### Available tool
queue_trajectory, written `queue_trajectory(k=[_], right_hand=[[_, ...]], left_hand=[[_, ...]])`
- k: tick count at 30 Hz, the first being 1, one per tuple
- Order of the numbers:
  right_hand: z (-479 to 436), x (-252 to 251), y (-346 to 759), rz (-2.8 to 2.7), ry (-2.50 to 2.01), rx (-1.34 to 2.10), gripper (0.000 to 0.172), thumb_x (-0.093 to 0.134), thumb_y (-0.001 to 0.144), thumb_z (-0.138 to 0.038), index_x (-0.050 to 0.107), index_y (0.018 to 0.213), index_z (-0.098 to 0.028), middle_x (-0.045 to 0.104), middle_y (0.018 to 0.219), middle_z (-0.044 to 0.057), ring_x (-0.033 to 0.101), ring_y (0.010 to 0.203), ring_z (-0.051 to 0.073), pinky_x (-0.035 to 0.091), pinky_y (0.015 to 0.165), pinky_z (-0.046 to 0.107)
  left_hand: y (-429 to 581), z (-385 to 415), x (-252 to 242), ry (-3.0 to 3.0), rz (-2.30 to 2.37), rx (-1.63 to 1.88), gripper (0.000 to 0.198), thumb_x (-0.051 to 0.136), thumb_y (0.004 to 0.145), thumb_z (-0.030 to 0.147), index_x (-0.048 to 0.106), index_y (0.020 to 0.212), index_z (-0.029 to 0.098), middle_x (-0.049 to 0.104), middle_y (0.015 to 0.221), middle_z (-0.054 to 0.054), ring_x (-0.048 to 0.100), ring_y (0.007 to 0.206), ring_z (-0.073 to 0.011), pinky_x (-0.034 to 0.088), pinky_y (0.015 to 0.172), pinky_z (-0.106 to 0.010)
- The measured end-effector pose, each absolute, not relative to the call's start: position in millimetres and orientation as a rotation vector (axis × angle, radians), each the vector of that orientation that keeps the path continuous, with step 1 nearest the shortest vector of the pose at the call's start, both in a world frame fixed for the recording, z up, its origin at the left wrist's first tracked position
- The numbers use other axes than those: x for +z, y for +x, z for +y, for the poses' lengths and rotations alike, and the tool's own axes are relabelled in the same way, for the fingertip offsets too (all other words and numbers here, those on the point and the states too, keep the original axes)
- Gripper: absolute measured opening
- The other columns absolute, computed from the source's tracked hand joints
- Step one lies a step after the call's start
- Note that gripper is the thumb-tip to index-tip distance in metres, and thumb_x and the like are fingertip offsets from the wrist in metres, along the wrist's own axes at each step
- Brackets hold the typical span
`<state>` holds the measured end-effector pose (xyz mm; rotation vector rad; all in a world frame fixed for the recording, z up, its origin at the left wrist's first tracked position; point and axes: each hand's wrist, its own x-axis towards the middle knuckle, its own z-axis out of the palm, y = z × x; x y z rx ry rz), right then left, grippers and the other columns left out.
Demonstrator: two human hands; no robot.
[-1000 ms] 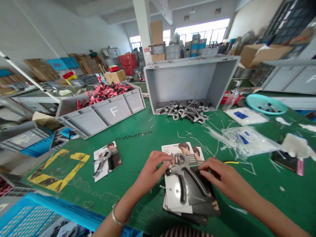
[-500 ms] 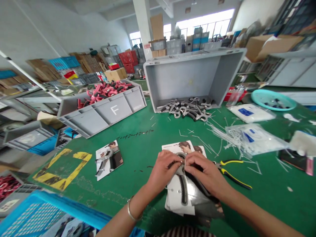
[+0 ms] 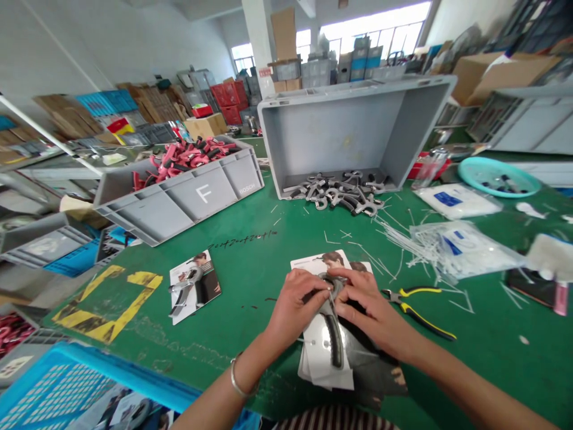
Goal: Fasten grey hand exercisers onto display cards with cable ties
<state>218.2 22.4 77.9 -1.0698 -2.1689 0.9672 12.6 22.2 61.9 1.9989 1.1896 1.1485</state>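
Observation:
A grey plier-like hand tool (image 3: 333, 340) with curved dark grips lies on a printed backing card (image 3: 320, 370), on top of more cards. Over the tool's head, my left hand (image 3: 298, 301) pinches a thin white cable tie, of which only a pale bit shows between the fingertips. My right hand (image 3: 364, 304) meets it from the right, thumb and forefinger closed at the same tie. The fingers hide much of the tool's head and one grip. Beside my right hand lie cutting pliers (image 3: 421, 307) with yellow-and-black handles, jaws toward the cards.
Another tool on a card (image 3: 194, 289) lies left. Behind stand a grey bin of red-handled tools (image 3: 179, 200) and a tipped grey bin (image 3: 331, 137) with grey tools. Loose cable ties (image 3: 400, 245), bags (image 3: 474, 251) and a turquoise tray (image 3: 499, 176) sit right; a blue basket (image 3: 89, 382) is front left.
My right hand's fingers have shifted slightly, its forefinger now stretching further over the tool's head. My left hand keeps its pinch. The view has tilted a little.

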Motion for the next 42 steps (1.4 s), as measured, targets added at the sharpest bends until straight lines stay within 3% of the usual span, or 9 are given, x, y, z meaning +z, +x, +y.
queue_trajectory(k=[14,18,23,28,31,32,35,36,42], right_hand=[[21.7,74.6,212.7,-2.047,-1.064,0.962,0.017,0.051,0.099,-0.031,0.061,0.088,-0.022,0.055,0.134,0.005,0.046,0.128,0.023,0.034,0.107,0.044],[22.1,71.3,208.5,-2.08,-1.062,0.898,0.012,0.049,0.099,-0.022,0.06,0.1,-0.024,0.054,0.133,0.006,0.044,0.128,0.023,0.031,0.109,0.047],[23.4,64.0,200.7,-1.973,-1.102,0.809,0.023,0.05,0.093,-0.015,0.054,0.114,-0.024,0.052,0.135,0.008,0.04,0.132,0.023,0.029,0.111,0.048],[26.0,61.4,191.7,-1.921,-1.134,0.804,0.019,0.054,0.089,-0.015,0.056,0.106,-0.023,0.055,0.131,0.007,0.044,0.127,0.025,0.031,0.109,0.049],[24.5,65.0,192.8,-1.879,-1.145,0.785,0.01,0.054,0.092,-0.02,0.057,0.101,-0.023,0.057,0.129,0.008,0.046,0.125,0.026,0.033,0.107,0.049],[22.2,67.6,195.7,-1.863,-1.142,0.787,0.009,0.053,0.093,-0.023,0.058,0.1,-0.023,0.058,0.128,0.007,0.048,0.123,0.026,0.034,0.106,0.047],[8.2,78.9,210.7,-1.911,-1.146,0.821,0.011,0.049,0.098,-0.027,0.059,0.101,-0.024,0.062,0.116,0.005,0.054,0.112,0.023,0.041,0.098,0.04],[1.8,83.3,216.0,-1.974,-1.15,0.831,0.012,0.048,0.098,-0.027,0.06,0.101,-0.025,0.063,0.109,0.005,0.055,0.107,0.023,0.043,0.094,0.039],[-26.4,97.4,216.7,-2.469,-1.111,0.614,0.009,0.058,0.094,-0.029,0.063,0.097,-0.022,0.065,0.091,0.007,0.052,0.094,0.027,0.044,0.081,0.041]], left_hand=[[5.3,16.6,78.9,2.013,1.131,0.968,0.015,0.059,0.095,0.028,0.072,0.094,0.023,0.072,0.094,-0.003,0.06,0.095,-0.0202,0.041,0.092,-0.038],[10.8,14.6,94.2,1.912,1.275,1.058,0.009,0.065,0.09,0.027,0.069,0.085,0.022,0.07,0.085,-0.001,0.06,0.089,-0.0203,0.043,0.087,-0.037],[35.3,-17.6,86.3,2.336,1.282,1.043,0.014,0.052,0.093,0.018,0.065,0.089,0.02,0.07,0.091,-0.006,0.057,0.093,-0.0234,0.039,0.09,-0.043],[46.2,-45.0,56.5,2.645,1.15,0.768,0.017,0.046,0.092,0.014,0.063,0.089,0.016,0.067,0.088,-0.009,0.055,0.088,-0.024,0.04,0.09,-0.045],[40.2,-50.3,63.2,2.604,1.181,0.755,0.014,0.05,0.095,0.021,0.063,0.099,0.019,0.068,0.1,-0.008,0.056,0.098,-0.0244,0.039,0.096,-0.046],[36.7,-52.4,68.1,2.55,1.276,0.803,0.017,0.054,0.094,0.028,0.061,0.106,0.019,0.066,0.109,-0.01,0.055,0.104,-0.0266,0.039,0.098,-0.048],[23.8,-61.8,77.9,2.325,1.675,0.893,0.06,0.073,0.078,0.051,0.054,0.121,0.015,0.055,0.126,-0.018,0.049,0.116,-0.0364,0.039,0.099,-0.056],[19.8,-65.4,78.2,2.264,1.754,0.875,0.065,0.076,0.074,0.053,0.053,0.121,0.015,0.054,0.125,-0.019,0.05,0.115,-0.0376,0.041,0.097,-0.057],[9.8,-72.6,72.7,2.048,1.651,0.737,0.02,0.061,0.082,0.015,0.057,0.102,0.02,0.055,0.102,-0.009,0.057,0.094,-0.0245,0.051,0.088,-0.042]])
